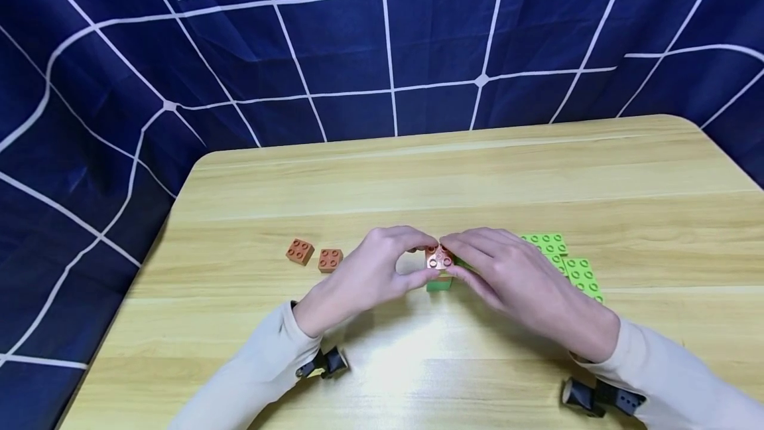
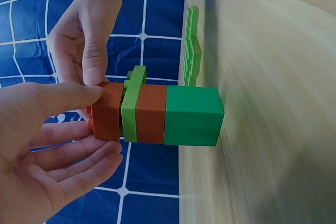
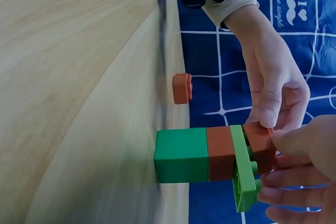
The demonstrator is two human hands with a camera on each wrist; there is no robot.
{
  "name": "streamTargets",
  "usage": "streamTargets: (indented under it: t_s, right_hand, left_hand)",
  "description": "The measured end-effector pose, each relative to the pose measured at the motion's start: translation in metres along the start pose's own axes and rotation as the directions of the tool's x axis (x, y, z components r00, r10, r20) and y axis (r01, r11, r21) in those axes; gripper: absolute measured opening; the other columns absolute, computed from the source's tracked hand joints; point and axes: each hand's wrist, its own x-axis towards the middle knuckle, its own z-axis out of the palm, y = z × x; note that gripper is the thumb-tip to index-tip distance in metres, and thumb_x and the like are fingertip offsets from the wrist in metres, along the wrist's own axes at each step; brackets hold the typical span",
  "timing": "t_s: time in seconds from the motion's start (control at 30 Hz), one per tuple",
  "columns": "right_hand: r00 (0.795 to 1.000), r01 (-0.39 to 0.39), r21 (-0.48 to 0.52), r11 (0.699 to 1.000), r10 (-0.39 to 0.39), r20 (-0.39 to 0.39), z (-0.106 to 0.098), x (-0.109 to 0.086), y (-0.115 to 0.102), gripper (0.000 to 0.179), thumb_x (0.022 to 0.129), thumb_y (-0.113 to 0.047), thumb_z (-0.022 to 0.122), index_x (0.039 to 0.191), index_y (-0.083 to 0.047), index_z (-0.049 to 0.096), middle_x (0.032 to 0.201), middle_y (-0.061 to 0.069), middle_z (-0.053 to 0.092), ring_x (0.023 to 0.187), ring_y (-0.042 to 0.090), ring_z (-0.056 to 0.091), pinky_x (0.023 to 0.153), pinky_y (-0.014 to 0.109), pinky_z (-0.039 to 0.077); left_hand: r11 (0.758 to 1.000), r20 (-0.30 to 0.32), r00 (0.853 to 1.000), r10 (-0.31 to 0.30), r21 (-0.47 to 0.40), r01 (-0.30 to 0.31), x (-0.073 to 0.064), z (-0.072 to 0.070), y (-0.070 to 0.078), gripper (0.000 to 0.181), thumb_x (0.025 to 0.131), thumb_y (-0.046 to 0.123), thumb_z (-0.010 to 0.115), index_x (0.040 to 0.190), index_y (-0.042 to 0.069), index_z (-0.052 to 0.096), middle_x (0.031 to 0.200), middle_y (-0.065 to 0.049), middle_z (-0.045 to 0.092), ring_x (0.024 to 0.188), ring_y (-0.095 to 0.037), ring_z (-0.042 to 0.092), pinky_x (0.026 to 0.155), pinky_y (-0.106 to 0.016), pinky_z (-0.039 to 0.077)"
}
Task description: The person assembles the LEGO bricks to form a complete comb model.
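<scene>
A small tower of toy building blocks stands on the table, with both hands at its top. Its lowest part is a dark green block, under an orange-brown block and a light green plate that sticks out to the right. On top sits another orange-brown block, slightly tilted, with a narrow gap above the plate in the right wrist view. The left hand pinches this top block between thumb and fingers. From the other side the right hand also pinches it, fingers close to the plate's end.
Two loose orange-brown blocks, one farther left and the other block nearer the left hand, lie on the wooden table. Light green plates lie beyond the right hand. A blue checked cloth hangs behind the table.
</scene>
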Motion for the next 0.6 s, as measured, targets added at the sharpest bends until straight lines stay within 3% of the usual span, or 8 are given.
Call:
streamTargets:
  t_s: [0.4, 0.6]
  right_hand:
    - [1.0, 0.006, 0.011, 1.0, -0.005, -0.012, 0.0018, 0.0007, -0.0009, 0.058, 0.104, -0.042, 0.029, 0.112, 0.001, 0.068, 0.104, 0.012, 0.071, 0.095, 0.028, 0.067, 0.087, 0.047, 0.055]
    - [1.0, 0.004, 0.012, 1.0, -0.004, -0.017, 0.0028, 0.0021, -0.0007, 0.06, 0.104, -0.042, 0.029, 0.112, 0.002, 0.068, 0.103, 0.013, 0.071, 0.094, 0.028, 0.068, 0.085, 0.046, 0.056]
  left_hand:
    - [0.998, -0.062, 0.996, 0.056, -0.027, -0.058, -0.0026, -0.0008, -0.0032, 0.027, 0.087, 0.013, 0.072, 0.109, -0.001, 0.068, 0.107, -0.011, 0.07, 0.096, -0.02, 0.067, 0.088, -0.016, 0.051]
    - [0.998, -0.08, 0.995, 0.054, -0.028, -0.057, -0.0025, 0.002, -0.0063, 0.026, 0.086, 0.012, 0.073, 0.108, -0.002, 0.068, 0.105, -0.012, 0.07, 0.093, -0.02, 0.067, 0.086, -0.016, 0.052]
